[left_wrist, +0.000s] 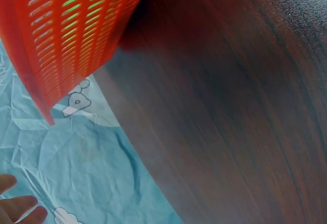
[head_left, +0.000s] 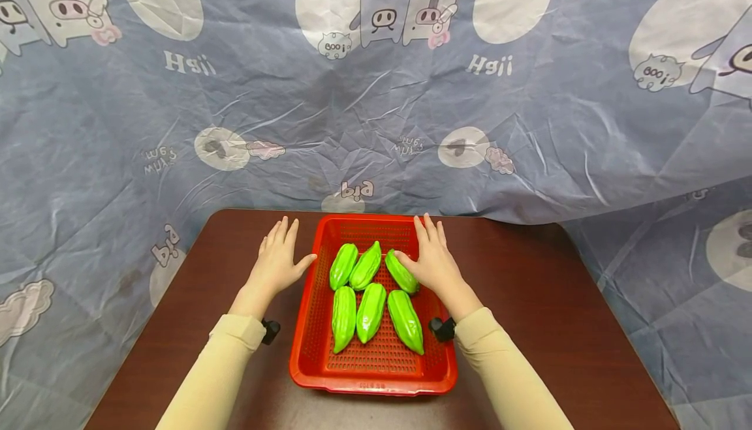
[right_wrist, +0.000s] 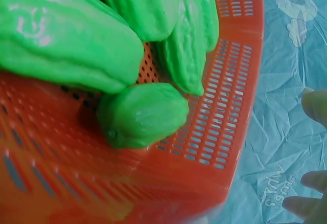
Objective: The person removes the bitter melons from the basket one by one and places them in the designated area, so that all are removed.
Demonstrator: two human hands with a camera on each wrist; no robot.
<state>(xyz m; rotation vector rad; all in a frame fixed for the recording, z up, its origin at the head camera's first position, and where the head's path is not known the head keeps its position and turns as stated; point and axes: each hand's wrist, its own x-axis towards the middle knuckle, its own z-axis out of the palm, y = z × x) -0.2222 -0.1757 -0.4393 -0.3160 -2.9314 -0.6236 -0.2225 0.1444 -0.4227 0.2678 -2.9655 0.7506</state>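
A red plastic basket (head_left: 346, 381) with slotted walls holds several glossy, bright green, ridged gourds (head_left: 371, 312) with pointed tips, lying in two rows. Just left of the basket is my left hand (head_left: 276, 263), fingers straight and spread, thumb tip close to the left rim. Above the right rim hovers my right hand (head_left: 436, 261), also with spread fingers; its thumb overlaps the far-right gourd (head_left: 401, 273) in the head view. Neither hand holds anything. Only fingertips (left_wrist: 23, 206) show in the left wrist view. In the right wrist view, the fingers (right_wrist: 314, 183) appear apart from the gourds (right_wrist: 143, 114).
The basket stands on a dark brown wooden table (head_left: 523, 306) with rounded far corners. Behind and beside it hangs a wrinkled grey-blue cloth (head_left: 364, 110) printed with cartoon figures. A small black device (head_left: 270, 331) is worn at each wrist.
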